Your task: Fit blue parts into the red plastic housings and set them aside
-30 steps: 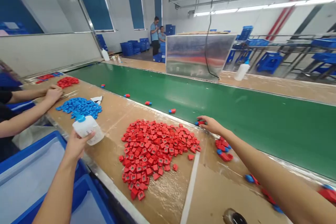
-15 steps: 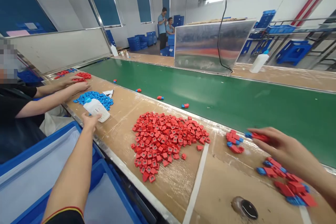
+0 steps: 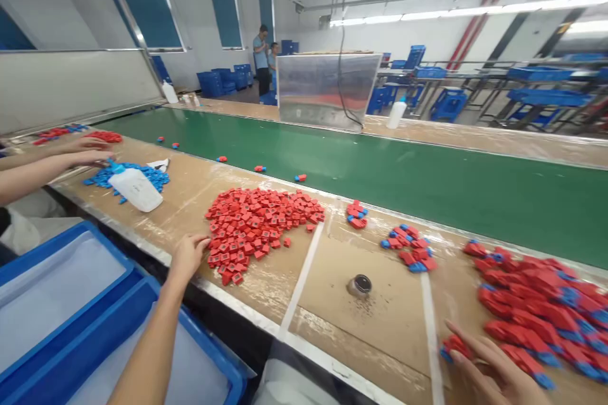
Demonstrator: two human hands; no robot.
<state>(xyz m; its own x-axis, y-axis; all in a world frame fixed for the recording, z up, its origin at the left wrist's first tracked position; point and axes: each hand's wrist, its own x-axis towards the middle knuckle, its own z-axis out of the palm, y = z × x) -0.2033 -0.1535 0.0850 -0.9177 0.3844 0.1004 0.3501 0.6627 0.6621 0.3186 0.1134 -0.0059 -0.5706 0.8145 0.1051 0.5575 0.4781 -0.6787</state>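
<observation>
My left hand (image 3: 186, 258) is at the near left edge of a pile of small red blocks (image 3: 261, 218), fingers slightly apart, fingertips by the outermost blocks. Nothing shows in it. Between the thumb and fingers of my right hand (image 3: 496, 370) is a red-and-blue piece (image 3: 456, 347), low over the table. Right of that hand lies a large heap of red-and-blue pieces (image 3: 536, 304). A white squeeze bottle (image 3: 137, 190) with a blue cap lies tilted against a pile of blue parts (image 3: 159, 177).
A green conveyor belt (image 3: 427, 171) carries several red-and-blue pieces. Smaller clusters of pieces (image 3: 411, 247) lie near its edge. A small dark-topped round object (image 3: 361, 285) stands mid-table. Blue bins (image 3: 128, 278) sit at lower left. A co-worker's hand (image 3: 92, 157) is near the bottle cap.
My left hand has let go of the bottle and moved to the red block pile. My right hand has moved from the belt edge to the near right. The view has turned right.
</observation>
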